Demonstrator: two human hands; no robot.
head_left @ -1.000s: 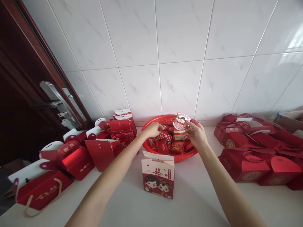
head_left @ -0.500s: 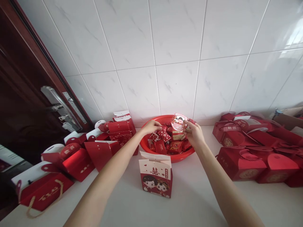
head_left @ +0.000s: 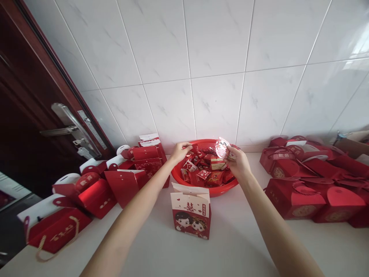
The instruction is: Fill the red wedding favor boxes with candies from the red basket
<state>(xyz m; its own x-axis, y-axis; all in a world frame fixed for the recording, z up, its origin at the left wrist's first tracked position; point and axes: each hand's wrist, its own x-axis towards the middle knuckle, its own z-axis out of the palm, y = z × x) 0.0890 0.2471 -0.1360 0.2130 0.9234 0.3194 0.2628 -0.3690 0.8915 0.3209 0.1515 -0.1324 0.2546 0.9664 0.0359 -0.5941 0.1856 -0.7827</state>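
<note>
My right hand (head_left: 238,161) grips a shiny pink-and-white candy packet (head_left: 221,148) with a cartoon figure, above the right side of a red plastic basket (head_left: 213,192). More wrapping shows under its fingers. Over the basket's left rim, my left hand (head_left: 180,152) is closed in a pinch; a bit of red shows at the fingertips, too small to make out. Several red wrapped candies (head_left: 215,178) fill the basket. In front of it stands an upright red-and-white gift box (head_left: 191,215) with two cartoon faces and its top flaps raised.
Red gift boxes (head_left: 98,196) with raised lids line the left side, one with a rope handle (head_left: 75,229). More red boxes (head_left: 305,200) crowd the right. Behind the white table (head_left: 230,238) is a tiled wall (head_left: 216,100); a dark door (head_left: 29,84) is at the left.
My left hand has risen slightly to the basket's left rim, away from the polka-dot candy. My right hand has shifted a little right, and the packet in it has tilted.
</note>
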